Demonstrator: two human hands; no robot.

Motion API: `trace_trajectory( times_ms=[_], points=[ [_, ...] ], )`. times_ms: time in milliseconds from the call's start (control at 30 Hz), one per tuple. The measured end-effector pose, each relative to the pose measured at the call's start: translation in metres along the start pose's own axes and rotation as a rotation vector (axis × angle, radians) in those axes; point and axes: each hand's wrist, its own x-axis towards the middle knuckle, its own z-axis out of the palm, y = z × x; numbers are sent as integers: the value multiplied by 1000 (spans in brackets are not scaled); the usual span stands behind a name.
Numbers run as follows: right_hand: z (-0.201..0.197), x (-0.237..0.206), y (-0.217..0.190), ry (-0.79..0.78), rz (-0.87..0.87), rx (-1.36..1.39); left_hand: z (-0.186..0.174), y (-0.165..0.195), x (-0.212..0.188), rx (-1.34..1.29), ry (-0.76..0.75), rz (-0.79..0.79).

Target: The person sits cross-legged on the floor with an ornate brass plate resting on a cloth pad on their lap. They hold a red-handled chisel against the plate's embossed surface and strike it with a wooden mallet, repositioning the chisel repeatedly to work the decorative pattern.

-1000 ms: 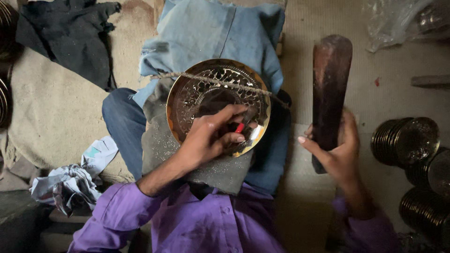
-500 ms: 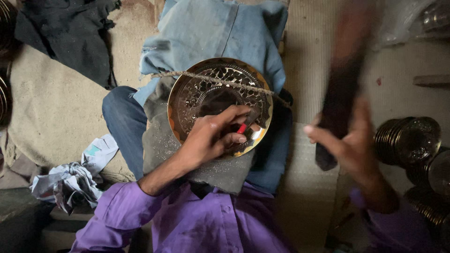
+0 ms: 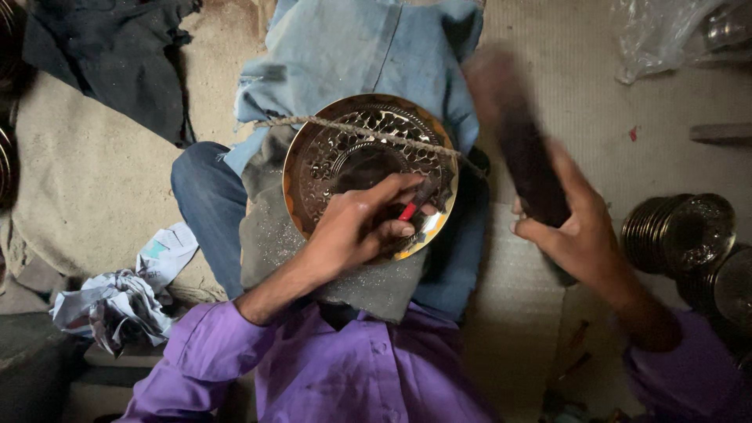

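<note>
Swung down from its raised position, the blurred wooden mallet (image 3: pixel 521 157) clenched in the right hand (image 3: pixel 583 235) nears the red-tipped punch (image 3: pixel 409 210) the left hand (image 3: pixel 352 231) pinches steady on the lap-held brass plate (image 3: pixel 313 157), wanting a square blow.

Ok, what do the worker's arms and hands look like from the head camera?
Both arms wear purple shirt sleeves: the left sleeve is pushed back to about the elbow, the right sleeve reaches further down the forearm. The left hand and right hand are bare: no gloves, rings or watch visible.
</note>
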Motion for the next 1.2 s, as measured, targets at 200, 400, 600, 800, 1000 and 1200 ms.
trace_trajectory(
  times_ms=[200, 400, 600, 800, 1000, 1200],
  points=[
    [8, 1, 1, -101, -210, -361, 6, -3, -1, -153, 62, -116],
    [5, 3, -10, 124, -138, -397, 5, -5, -1, -11, 74, -10],
    [2, 0, -25, 268, -201, 100, 5, -1, -1, 11, 81, -26],
    [10, 4, -26, -31, -110, -612, 3, -1, 0, 8, 67, -35],
    [6, 9, -22, -122, -41, -719, 5, -2, 0, -9, 74, -37],
    [3, 10, -12, -12, -524, -721, 7, -1, -1, -55, 77, -99]
  ],
)
